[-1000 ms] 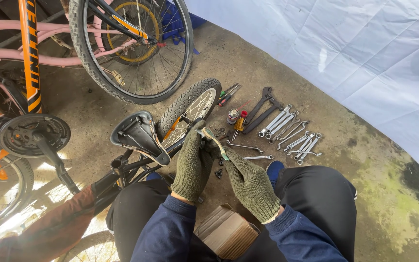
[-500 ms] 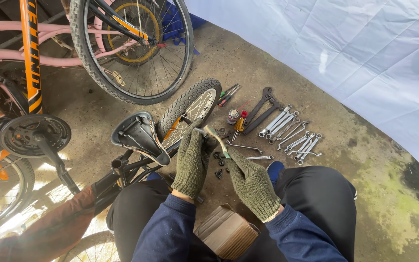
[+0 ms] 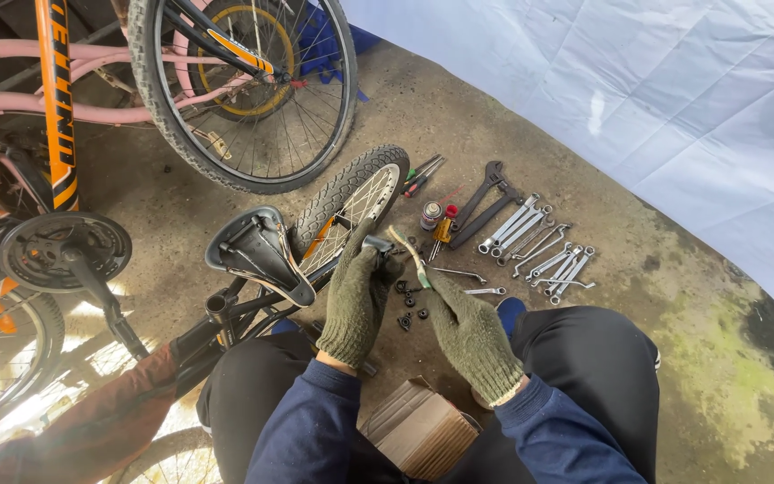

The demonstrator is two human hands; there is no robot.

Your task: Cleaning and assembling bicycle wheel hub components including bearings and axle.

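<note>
Gloved left hand (image 3: 357, 296) clasps small dark part (image 3: 376, 244) at fingertips; gloved right hand (image 3: 469, 333) pinches worn toothbrush (image 3: 408, 254), bristles at 3 o'clock of part.

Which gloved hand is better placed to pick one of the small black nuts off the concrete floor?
Right, probably. The right hand hovers just beside the small black nuts and pinches only a thin brush-like tool, while the left hand grips a dark metal part.

Wrenches (image 3: 539, 246) lie right of the small wheel (image 3: 351, 202) — saddle (image 3: 257, 255) left, nuts (image 3: 409, 305) between.
</note>
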